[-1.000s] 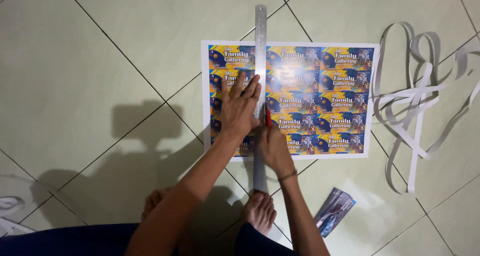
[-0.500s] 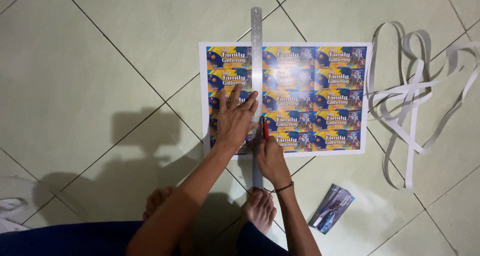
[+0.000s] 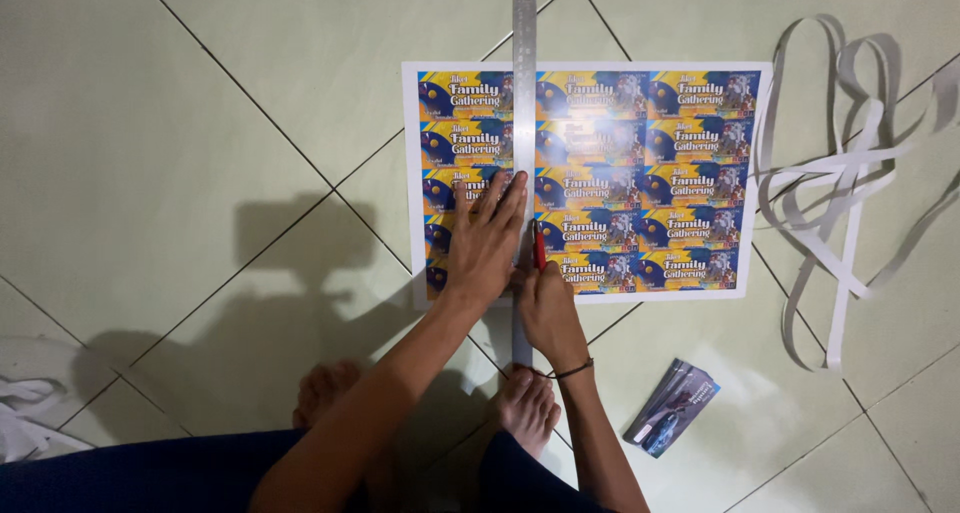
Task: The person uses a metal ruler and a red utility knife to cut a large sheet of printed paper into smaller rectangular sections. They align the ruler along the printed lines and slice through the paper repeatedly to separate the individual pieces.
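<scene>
Cutting along a steel ruler (image 3: pixel 523 93) laid lengthwise away from the body, over a printed sheet (image 3: pixel 640 173) on the tiled floor (image 3: pixel 200 123).

The ruler is pressed flat by the open left hand (image 3: pixel 484 243); a red-handled knife (image 3: pixel 538 247) is gripped by the right hand (image 3: pixel 545 308) just beside the ruler's right edge.

Glossy paper sheet (image 3: pixel 640 173), brushed-metal ruler (image 3: pixel 524 73)

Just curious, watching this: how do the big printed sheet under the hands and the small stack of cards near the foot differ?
The printed sheet is large, lies square on the floor and holds rows of uncut cards, with the metal ruler across it. The small stack of cards is far smaller, tilted and untouched. Both lie flat on the tiled floor.
</scene>
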